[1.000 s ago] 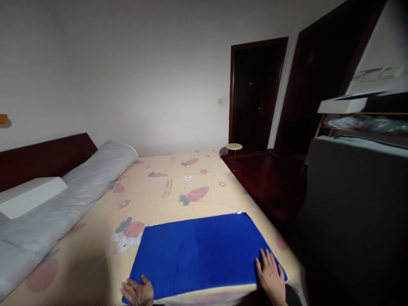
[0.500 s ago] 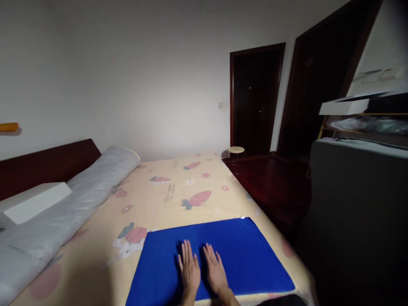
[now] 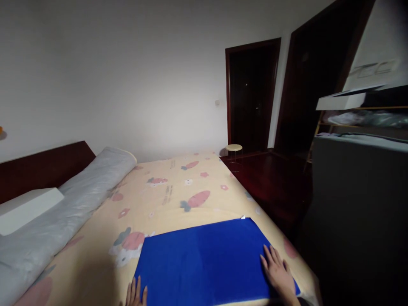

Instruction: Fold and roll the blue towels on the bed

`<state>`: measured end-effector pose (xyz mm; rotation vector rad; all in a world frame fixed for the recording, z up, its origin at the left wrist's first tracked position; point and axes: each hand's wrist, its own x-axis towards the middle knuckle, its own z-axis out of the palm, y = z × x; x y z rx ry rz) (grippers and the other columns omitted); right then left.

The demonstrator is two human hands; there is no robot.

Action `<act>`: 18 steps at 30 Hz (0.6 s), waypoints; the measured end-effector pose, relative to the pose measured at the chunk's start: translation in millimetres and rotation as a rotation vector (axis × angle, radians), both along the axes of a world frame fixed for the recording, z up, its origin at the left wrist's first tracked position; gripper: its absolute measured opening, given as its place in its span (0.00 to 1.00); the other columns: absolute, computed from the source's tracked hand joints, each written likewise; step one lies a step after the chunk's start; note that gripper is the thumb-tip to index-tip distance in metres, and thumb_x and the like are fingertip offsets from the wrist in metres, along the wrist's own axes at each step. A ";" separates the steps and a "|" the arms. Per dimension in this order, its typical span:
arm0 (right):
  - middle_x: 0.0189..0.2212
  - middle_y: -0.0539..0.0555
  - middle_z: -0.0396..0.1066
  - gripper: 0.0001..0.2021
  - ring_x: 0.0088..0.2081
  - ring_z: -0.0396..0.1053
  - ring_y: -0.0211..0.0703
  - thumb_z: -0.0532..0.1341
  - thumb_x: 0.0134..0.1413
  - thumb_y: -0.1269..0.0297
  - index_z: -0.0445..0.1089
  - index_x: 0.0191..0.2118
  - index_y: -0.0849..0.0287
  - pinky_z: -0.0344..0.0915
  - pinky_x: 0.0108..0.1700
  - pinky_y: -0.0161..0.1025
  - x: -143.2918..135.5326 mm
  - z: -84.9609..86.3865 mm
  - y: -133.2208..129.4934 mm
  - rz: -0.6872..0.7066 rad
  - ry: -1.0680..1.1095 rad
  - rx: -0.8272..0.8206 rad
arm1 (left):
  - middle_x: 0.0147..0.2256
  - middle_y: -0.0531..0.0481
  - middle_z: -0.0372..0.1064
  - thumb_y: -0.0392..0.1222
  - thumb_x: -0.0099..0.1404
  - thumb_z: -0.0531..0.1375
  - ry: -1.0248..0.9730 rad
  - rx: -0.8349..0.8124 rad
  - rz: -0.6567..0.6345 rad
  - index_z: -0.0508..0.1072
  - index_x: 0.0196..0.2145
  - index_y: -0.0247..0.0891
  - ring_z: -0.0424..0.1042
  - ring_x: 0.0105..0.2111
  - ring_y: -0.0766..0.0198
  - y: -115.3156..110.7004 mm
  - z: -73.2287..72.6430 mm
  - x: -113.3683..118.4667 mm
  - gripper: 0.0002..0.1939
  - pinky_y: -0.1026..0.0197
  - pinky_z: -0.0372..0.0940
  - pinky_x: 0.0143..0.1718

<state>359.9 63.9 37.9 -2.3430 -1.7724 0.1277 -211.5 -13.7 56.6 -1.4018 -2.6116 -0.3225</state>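
Fingers [image 3: 268, 255] of the right hand [image 3: 279, 272] lay straight and a little spread across the right edge of the blue cloth [image 3: 204, 263]; the left hand [image 3: 135, 298], cut off by the frame, had its own similarly extended at the left edge. The cloth was spread flat on the patterned bed [image 3: 165, 214], well apart from the grey bedding [image 3: 94, 182].

Grey bedding [image 3: 86, 195] and a white box [image 3: 30, 208] lie by the dark headboard [image 3: 44, 163]. A round stool [image 3: 233, 148] stands on the reddish floor [image 3: 270, 174] near a dark door [image 3: 250, 102].
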 end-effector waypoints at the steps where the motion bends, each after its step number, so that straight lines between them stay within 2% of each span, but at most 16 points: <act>1: 0.68 0.58 0.47 0.34 0.69 0.43 0.52 0.41 0.61 0.51 0.50 0.68 0.62 0.44 0.66 0.56 9.7 -2.4 -0.1 -0.033 -0.005 -0.002 | 0.63 0.58 0.60 0.58 0.66 0.43 0.006 -0.009 -0.012 0.50 0.66 0.56 0.50 0.66 0.57 -2.6 1.1 -13.8 0.31 0.40 0.54 0.62; 3: 0.68 0.61 0.47 0.34 0.69 0.43 0.53 0.39 0.61 0.52 0.51 0.67 0.65 0.42 0.67 0.56 8.8 -3.1 1.2 -0.076 -0.022 0.043 | 0.64 0.52 0.57 0.57 0.66 0.42 0.012 -0.047 -0.049 0.49 0.67 0.51 0.49 0.67 0.55 0.3 5.6 -22.9 0.32 0.38 0.49 0.64; 5: 0.68 0.63 0.47 0.34 0.69 0.43 0.55 0.40 0.61 0.52 0.53 0.67 0.67 0.40 0.67 0.57 -15.7 1.5 4.4 -0.044 -0.031 0.137 | 0.67 0.49 0.50 0.53 0.68 0.39 0.037 -0.068 -0.088 0.49 0.67 0.45 0.47 0.67 0.56 12.3 13.3 -7.3 0.32 0.39 0.44 0.66; 7: 0.68 0.61 0.47 0.33 0.69 0.43 0.54 0.41 0.62 0.50 0.54 0.66 0.65 0.40 0.67 0.56 -56.2 10.2 7.8 0.086 0.010 0.194 | 0.68 0.49 0.45 0.50 0.69 0.37 0.064 -0.099 -0.162 0.48 0.67 0.42 0.46 0.68 0.57 29.9 22.3 29.6 0.31 0.40 0.42 0.66; 10: 0.68 0.58 0.47 0.30 0.69 0.44 0.50 0.41 0.65 0.52 0.53 0.67 0.61 0.45 0.67 0.53 -129.1 25.1 9.3 0.327 0.151 0.125 | 0.68 0.48 0.44 0.47 0.70 0.37 0.043 -0.112 -0.329 0.49 0.67 0.40 0.46 0.68 0.57 56.8 29.7 109.5 0.29 0.42 0.44 0.67; 12: 0.69 0.55 0.45 0.29 0.69 0.43 0.48 0.41 0.66 0.53 0.50 0.68 0.58 0.45 0.67 0.51 -173.4 32.2 8.0 0.494 0.228 0.065 | 0.68 0.49 0.44 0.43 0.71 0.37 -0.007 -0.086 -0.465 0.47 0.67 0.42 0.46 0.68 0.57 69.2 25.6 163.6 0.28 0.42 0.47 0.66; 14: 0.69 0.53 0.44 0.27 0.69 0.43 0.46 0.41 0.67 0.55 0.50 0.68 0.54 0.45 0.68 0.51 -203.8 35.1 7.1 0.658 0.274 0.026 | 0.68 0.50 0.44 0.40 0.71 0.38 -0.052 -0.087 -0.650 0.44 0.67 0.44 0.46 0.68 0.58 75.6 15.9 204.5 0.28 0.44 0.48 0.66; 16: 0.68 0.51 0.45 0.27 0.69 0.43 0.46 0.41 0.67 0.55 0.48 0.68 0.51 0.44 0.68 0.52 -212.8 34.2 9.1 0.758 0.285 0.019 | 0.68 0.53 0.43 0.42 0.71 0.39 -0.087 -0.117 -0.764 0.43 0.67 0.47 0.46 0.68 0.59 77.5 6.5 223.2 0.27 0.46 0.49 0.66; 18: 0.68 0.52 0.45 0.27 0.69 0.43 0.46 0.42 0.67 0.52 0.48 0.68 0.51 0.44 0.68 0.53 -197.2 31.0 15.3 0.749 0.252 0.029 | 0.68 0.54 0.43 0.45 0.72 0.40 -0.097 -0.146 -0.782 0.42 0.67 0.49 0.46 0.68 0.60 77.5 2.1 216.4 0.27 0.45 0.49 0.67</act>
